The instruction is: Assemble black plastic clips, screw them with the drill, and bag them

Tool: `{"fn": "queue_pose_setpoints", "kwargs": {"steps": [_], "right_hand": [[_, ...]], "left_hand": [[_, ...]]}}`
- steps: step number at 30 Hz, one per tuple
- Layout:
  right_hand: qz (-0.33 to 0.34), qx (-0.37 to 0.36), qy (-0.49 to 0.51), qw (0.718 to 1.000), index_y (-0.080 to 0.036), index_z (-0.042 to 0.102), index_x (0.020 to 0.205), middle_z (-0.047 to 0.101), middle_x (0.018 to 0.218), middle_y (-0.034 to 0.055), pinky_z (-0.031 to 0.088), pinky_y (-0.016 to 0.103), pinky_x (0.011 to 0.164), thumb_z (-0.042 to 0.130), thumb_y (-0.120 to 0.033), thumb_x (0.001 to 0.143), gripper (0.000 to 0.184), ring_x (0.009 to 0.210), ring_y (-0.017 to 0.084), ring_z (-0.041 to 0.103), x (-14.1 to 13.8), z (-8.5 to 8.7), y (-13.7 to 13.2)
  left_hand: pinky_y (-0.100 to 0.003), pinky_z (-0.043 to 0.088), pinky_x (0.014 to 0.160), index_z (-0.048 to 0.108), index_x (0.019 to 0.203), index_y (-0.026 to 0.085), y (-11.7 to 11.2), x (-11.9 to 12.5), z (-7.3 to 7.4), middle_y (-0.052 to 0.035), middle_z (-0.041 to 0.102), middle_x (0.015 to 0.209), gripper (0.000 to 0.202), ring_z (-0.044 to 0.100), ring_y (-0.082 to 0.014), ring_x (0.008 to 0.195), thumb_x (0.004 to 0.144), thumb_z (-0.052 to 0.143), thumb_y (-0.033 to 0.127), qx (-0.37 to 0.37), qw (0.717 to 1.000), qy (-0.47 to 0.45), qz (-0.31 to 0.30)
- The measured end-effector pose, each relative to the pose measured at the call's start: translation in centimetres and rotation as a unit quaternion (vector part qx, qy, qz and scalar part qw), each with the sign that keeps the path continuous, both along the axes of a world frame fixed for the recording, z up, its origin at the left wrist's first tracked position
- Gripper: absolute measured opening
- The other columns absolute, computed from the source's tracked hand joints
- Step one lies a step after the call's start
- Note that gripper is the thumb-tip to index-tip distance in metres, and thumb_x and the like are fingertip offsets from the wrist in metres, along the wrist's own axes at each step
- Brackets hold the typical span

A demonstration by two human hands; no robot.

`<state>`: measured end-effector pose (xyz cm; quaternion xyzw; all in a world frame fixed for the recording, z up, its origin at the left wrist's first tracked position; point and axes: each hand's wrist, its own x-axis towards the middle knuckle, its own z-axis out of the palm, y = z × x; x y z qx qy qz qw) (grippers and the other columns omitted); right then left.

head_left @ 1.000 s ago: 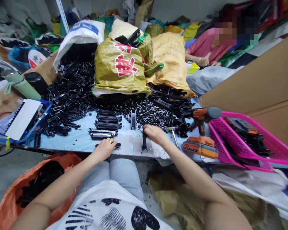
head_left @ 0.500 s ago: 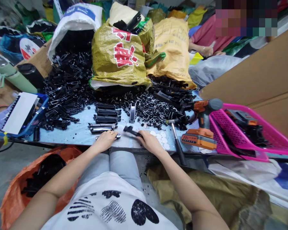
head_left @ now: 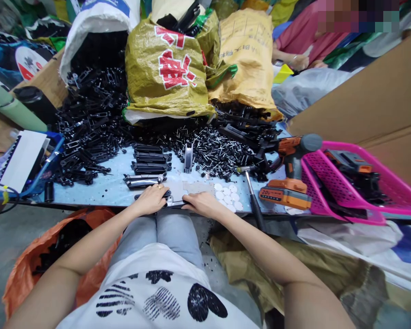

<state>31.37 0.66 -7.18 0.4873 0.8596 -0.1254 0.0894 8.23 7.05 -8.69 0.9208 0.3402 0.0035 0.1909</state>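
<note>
My left hand (head_left: 153, 199) presses down on a flat black plastic part (head_left: 168, 198) at the table's near edge, fingers curled over it. My right hand (head_left: 201, 203) lies just to the right of it, fingers closed on a second black piece laid end to end with that part. Both hands almost touch. Just beyond them lie three assembled black bars (head_left: 144, 180) in a row, an upright black-and-silver part (head_left: 188, 158), and several white round pads (head_left: 227, 195).
A large heap of black plastic pieces (head_left: 92, 114) and small pins (head_left: 215, 151) covers the back of the blue table (head_left: 102, 192). Yellow sacks (head_left: 167, 73) stand behind. An orange cordless drill (head_left: 289, 173), a hammer (head_left: 253, 201) and a pink basket (head_left: 356, 187) lie right. Another person sits far right.
My right hand has carried the black piece from upright in front of the pins down and left, laying it flat beside the part under my left hand. The camera has tipped downwards.
</note>
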Motion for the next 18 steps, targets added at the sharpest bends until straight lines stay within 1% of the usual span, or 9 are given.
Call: {"fn": "queue_pose_setpoints", "kwargs": {"steps": [2, 4, 6, 9, 12, 18], "right_hand": [[-0.008, -0.003, -0.011, 1.0, -0.022, 0.054, 0.1, 0.069, 0.087, 0.0045, 0.027, 0.024, 0.054, 0.033, -0.057, 0.093, 0.041, 0.071, 0.018, 0.064, -0.1, -0.1, 0.0], [-0.013, -0.006, -0.016, 1.0, -0.022, 0.055, 0.099, 0.069, 0.086, 0.0044, 0.027, 0.025, 0.054, 0.032, -0.06, 0.092, 0.045, 0.07, 0.018, 0.064, -0.3, -0.3, 0.0], [-0.017, -0.011, -0.019, 1.0, -0.021, 0.056, 0.099, 0.069, 0.084, 0.0046, 0.027, 0.025, 0.054, 0.029, -0.06, 0.092, 0.048, 0.068, 0.018, 0.064, -0.4, -0.5, -0.1], [-0.023, -0.015, -0.022, 0.999, -0.021, 0.056, 0.099, 0.07, 0.083, 0.0056, 0.027, 0.025, 0.056, 0.025, -0.06, 0.093, 0.05, 0.068, 0.018, 0.064, -0.6, -0.7, -0.2], [-0.034, -0.005, -0.022, 0.999, -0.021, 0.055, 0.099, 0.07, 0.084, 0.0052, 0.026, 0.026, 0.055, 0.024, -0.06, 0.093, 0.051, 0.068, 0.018, 0.064, -0.7, -0.6, -0.4], [-0.02, 0.008, -0.021, 1.0, -0.021, 0.055, 0.098, 0.069, 0.084, 0.0042, 0.022, 0.026, 0.053, 0.024, -0.06, 0.094, 0.05, 0.066, 0.017, 0.063, -1.1, -0.1, -0.6]], "left_hand": [[-0.04, 0.042, 0.088, 0.051, 0.116, 0.019, -0.1, 0.2, 0.3, -0.0096, 0.056, 0.107, 0.033, 0.052, -0.0264, 0.103, 0.086, 0.046, 0.032, -0.017, 1.0, 0.006, 0.006], [-0.04, 0.041, 0.088, 0.052, 0.114, 0.02, -0.2, 0.3, 0.6, -0.0096, 0.056, 0.109, 0.041, 0.051, -0.0278, 0.104, 0.084, 0.049, 0.048, -0.03, 0.999, 0.011, 0.01], [-0.041, 0.041, 0.087, 0.052, 0.113, 0.02, -0.3, 0.4, 0.8, -0.01, 0.055, 0.11, 0.051, 0.051, -0.0286, 0.104, 0.08, 0.05, 0.059, -0.029, 0.999, 0.014, 0.014], [-0.041, 0.04, 0.087, 0.051, 0.113, 0.019, -0.5, 0.4, 0.9, -0.0105, 0.054, 0.11, 0.057, 0.05, -0.0293, 0.105, 0.077, 0.053, 0.063, -0.013, 1.0, 0.021, 0.014], [-0.041, 0.04, 0.086, 0.05, 0.114, 0.02, -0.5, 0.3, 0.9, -0.0105, 0.054, 0.11, 0.062, 0.05, -0.0295, 0.103, 0.073, 0.055, 0.067, 0.0, 1.0, 0.026, 0.011], [-0.04, 0.038, 0.085, 0.049, 0.114, 0.019, -0.4, 0.0, 0.9, -0.0099, 0.055, 0.109, 0.07, 0.05, -0.029, 0.102, 0.07, 0.054, 0.073, -0.002, 1.0, 0.019, -0.002]]}}
